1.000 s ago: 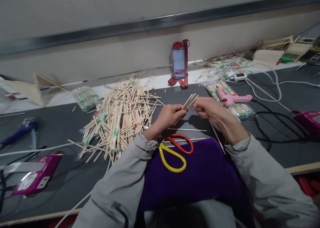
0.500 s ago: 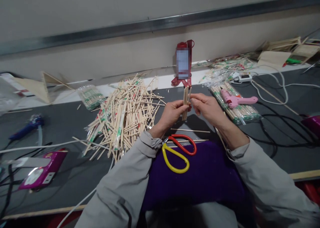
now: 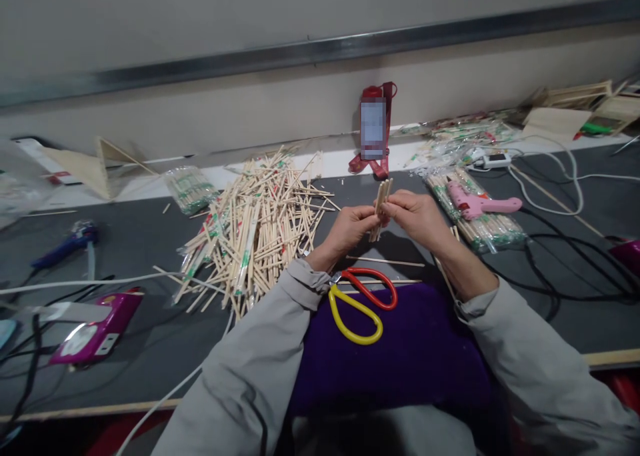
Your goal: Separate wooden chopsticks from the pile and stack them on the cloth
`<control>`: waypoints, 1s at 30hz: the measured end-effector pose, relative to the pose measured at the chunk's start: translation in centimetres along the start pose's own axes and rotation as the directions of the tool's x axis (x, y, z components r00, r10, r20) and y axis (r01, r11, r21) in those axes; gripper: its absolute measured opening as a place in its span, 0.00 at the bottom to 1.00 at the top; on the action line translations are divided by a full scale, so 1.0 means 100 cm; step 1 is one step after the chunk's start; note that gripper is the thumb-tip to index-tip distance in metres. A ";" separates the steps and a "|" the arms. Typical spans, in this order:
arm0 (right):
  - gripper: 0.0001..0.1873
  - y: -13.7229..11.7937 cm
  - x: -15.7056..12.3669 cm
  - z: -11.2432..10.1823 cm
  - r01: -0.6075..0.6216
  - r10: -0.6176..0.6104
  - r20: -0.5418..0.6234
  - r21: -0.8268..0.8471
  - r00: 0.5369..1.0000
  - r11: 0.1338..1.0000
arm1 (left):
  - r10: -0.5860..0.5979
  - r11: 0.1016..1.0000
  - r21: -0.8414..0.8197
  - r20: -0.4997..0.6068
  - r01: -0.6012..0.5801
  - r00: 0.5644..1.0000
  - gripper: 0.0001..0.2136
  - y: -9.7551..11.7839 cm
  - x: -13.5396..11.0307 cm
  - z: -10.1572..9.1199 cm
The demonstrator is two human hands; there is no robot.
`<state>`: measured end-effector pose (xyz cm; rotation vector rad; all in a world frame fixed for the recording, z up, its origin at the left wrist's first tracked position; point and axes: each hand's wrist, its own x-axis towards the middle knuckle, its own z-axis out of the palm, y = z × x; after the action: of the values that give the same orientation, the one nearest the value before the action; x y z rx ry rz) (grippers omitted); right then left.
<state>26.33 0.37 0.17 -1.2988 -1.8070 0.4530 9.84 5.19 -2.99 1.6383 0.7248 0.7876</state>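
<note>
Between my two hands stands a small bundle of wooden sticks [image 3: 384, 195], slightly tilted, above the dark table. My left hand [image 3: 353, 228] pinches it from the left. The fingers of my right hand [image 3: 417, 217] are closed against its right side. Below lie scissors [image 3: 370, 289] with one red and one yellow handle; their blades are hidden by my left sleeve. Loose sticks [image 3: 385, 261] rest on the table just under my hands. To the left spreads a large heap of wooden sticks [image 3: 270, 223], some with green or red wrappers.
A pink glue gun [image 3: 480, 203] lies on bagged sticks [image 3: 493, 233] at right. A red-strapped bottle [image 3: 371, 92] stands by the wall. On the left are a blue glue gun [image 3: 67, 244], a magenta power strip [image 3: 100, 329] and another stick pack [image 3: 193, 188]. White and black cables cross the table.
The stick bundle has gone from nearly upright to leaning a little right, and my right fingers have closed in on it. The whole view has shifted slightly.
</note>
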 end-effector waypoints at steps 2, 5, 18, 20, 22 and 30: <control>0.15 0.000 0.001 0.000 0.009 -0.009 0.001 -0.029 1.000 1.000 | -0.004 1.000 0.010 -0.006 0.004 1.000 0.15 0.001 0.000 0.000; 0.15 -0.001 0.002 0.000 0.021 -0.021 0.004 -0.057 1.000 0.998 | 0.004 1.000 0.025 -0.017 -0.004 1.000 0.14 0.002 -0.001 0.000; 0.16 -0.006 0.003 0.002 0.026 -0.029 -0.015 -0.146 0.999 0.989 | 0.017 0.999 -0.031 -0.076 -0.019 0.997 0.11 -0.003 0.000 0.003; 0.16 -0.007 0.003 0.003 0.020 -0.023 -0.022 -0.156 0.999 0.988 | 0.012 1.000 -0.024 -0.079 -0.014 0.997 0.12 -0.003 0.000 0.003; 0.15 -0.008 0.002 0.003 0.013 -0.017 -0.025 -0.152 1.000 0.988 | 0.002 1.000 -0.019 -0.080 -0.003 0.997 0.12 -0.002 0.000 0.003; 0.14 -0.003 0.001 0.006 -0.168 0.183 -0.052 0.215 0.982 0.962 | -0.082 0.965 -0.257 -0.122 0.048 0.989 0.13 0.004 0.001 0.004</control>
<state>25.70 0.43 0.03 -1.3144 -1.5454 0.6682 10.22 4.94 -2.67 1.3356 0.7341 0.9080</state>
